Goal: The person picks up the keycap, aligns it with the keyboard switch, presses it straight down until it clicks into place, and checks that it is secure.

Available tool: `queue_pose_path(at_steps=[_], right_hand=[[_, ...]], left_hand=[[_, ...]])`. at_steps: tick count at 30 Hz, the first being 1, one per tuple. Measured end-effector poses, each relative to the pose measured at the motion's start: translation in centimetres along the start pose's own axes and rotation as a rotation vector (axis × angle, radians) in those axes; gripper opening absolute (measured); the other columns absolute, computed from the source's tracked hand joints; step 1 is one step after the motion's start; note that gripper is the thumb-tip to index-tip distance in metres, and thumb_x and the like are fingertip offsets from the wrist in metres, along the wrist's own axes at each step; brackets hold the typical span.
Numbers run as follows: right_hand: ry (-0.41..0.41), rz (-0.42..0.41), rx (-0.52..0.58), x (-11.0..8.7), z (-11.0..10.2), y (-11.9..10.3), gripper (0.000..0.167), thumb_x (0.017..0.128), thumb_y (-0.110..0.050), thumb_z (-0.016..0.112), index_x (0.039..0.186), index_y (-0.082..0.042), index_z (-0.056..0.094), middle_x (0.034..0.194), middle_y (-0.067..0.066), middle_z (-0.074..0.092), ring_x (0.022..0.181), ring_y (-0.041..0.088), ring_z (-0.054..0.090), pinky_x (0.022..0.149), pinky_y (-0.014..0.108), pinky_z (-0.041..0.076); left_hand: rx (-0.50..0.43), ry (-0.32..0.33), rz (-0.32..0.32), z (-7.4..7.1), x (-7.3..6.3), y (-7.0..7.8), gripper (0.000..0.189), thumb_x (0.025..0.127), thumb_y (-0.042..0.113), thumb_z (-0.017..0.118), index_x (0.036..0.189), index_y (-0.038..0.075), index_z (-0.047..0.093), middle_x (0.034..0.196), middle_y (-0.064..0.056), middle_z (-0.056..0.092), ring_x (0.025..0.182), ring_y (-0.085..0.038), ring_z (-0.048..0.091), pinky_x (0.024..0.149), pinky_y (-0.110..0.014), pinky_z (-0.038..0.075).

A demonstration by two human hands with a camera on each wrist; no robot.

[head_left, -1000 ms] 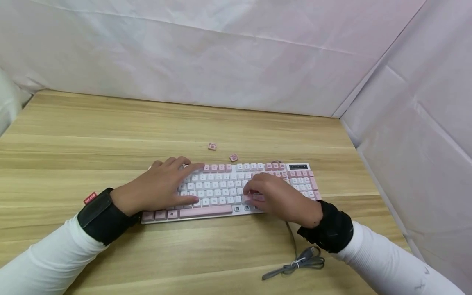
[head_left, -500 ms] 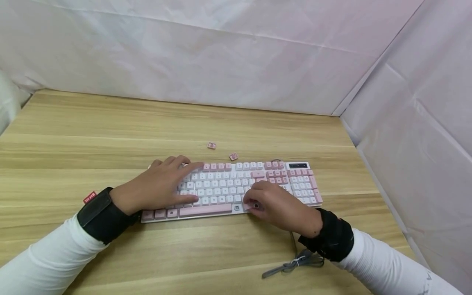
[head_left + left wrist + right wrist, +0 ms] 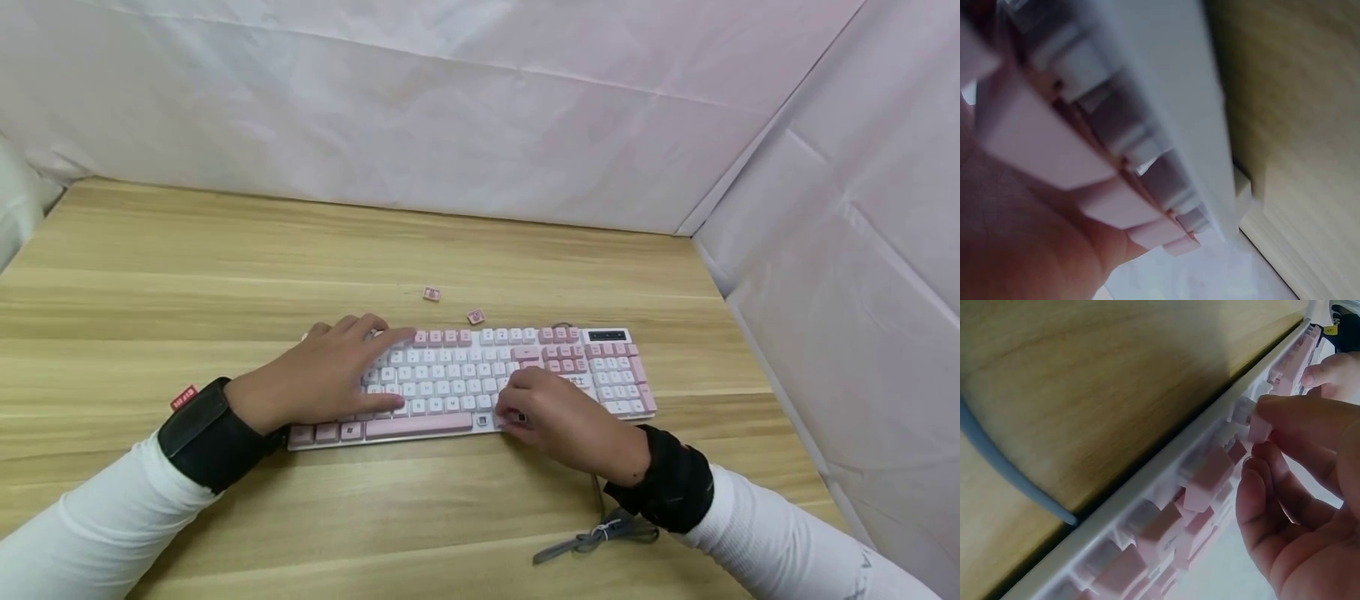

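Note:
A white and pink keyboard (image 3: 438, 389) lies on the table. My left hand (image 3: 322, 375) rests spread over its left end, with the thumb and fingers apart. In the left wrist view, that palm (image 3: 1029, 244) lies close against the pink keys. My right hand (image 3: 555, 417) is at the bottom row, right of the spacebar (image 3: 420, 426). Between its thumb and a finger it pinches a pink keycap (image 3: 1260, 428), set at a switch in the right wrist view. A bare switch (image 3: 482, 422) shows just left of that hand. The right fingers partly hide the nearby keys.
Two loose pink keycaps, one farther back (image 3: 431, 294) and one nearer (image 3: 476, 317), lie behind the keyboard. A tied grey cable (image 3: 600, 537) lies in front, near the right wrist. White cloth walls (image 3: 420, 108) border the wooden table (image 3: 225, 258).
My right hand has moved down to the bottom row with the pink keycap, then barely moves. Fewer bare switches show beside it. My left hand stays in place.

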State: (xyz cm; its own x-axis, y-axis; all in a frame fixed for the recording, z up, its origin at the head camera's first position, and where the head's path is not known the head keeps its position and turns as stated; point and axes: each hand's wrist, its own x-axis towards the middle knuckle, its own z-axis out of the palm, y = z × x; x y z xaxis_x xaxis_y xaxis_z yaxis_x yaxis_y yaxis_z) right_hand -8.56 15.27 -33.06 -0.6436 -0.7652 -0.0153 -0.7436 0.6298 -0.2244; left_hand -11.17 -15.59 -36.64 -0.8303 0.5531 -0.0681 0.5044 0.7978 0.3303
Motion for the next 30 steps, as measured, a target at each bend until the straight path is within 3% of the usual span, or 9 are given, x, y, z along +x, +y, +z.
queue_pose_path(at_steps=[11,16,30], right_hand=[[0.023,0.001,0.006,-0.24,-0.19,-0.03,0.009,0.084,-0.012,0.081,0.093,-0.013,0.080,0.087,-0.004,0.070,0.081,0.006,0.064,0.071,0.019,0.053],[0.061,-0.031,-0.024,-0.35,-0.01,-0.18,0.010,0.082,-0.012,0.082,0.092,-0.012,0.081,0.085,-0.004,0.066,0.079,0.006,0.061,0.067,0.018,0.051],[0.078,0.005,-0.005,-0.76,0.37,-0.29,0.008,0.084,-0.012,0.081,0.092,-0.012,0.081,0.081,-0.006,0.062,0.075,0.003,0.054,0.064,0.016,0.047]], left_hand=[[-0.006,-0.004,-0.001,-0.04,0.04,0.05,0.089,0.083,0.066,0.069,0.156,0.026,0.036,0.142,-0.012,0.050,0.129,-0.036,0.051,0.099,-0.066,0.041],[-0.002,-0.001,-0.004,-0.05,-0.03,0.05,0.089,0.083,0.066,0.068,0.156,0.026,0.036,0.143,-0.012,0.050,0.130,-0.037,0.051,0.099,-0.066,0.041],[0.004,-0.005,-0.006,-0.04,0.05,0.04,0.090,0.083,0.067,0.068,0.156,0.026,0.036,0.143,-0.012,0.050,0.130,-0.036,0.051,0.100,-0.066,0.041]])
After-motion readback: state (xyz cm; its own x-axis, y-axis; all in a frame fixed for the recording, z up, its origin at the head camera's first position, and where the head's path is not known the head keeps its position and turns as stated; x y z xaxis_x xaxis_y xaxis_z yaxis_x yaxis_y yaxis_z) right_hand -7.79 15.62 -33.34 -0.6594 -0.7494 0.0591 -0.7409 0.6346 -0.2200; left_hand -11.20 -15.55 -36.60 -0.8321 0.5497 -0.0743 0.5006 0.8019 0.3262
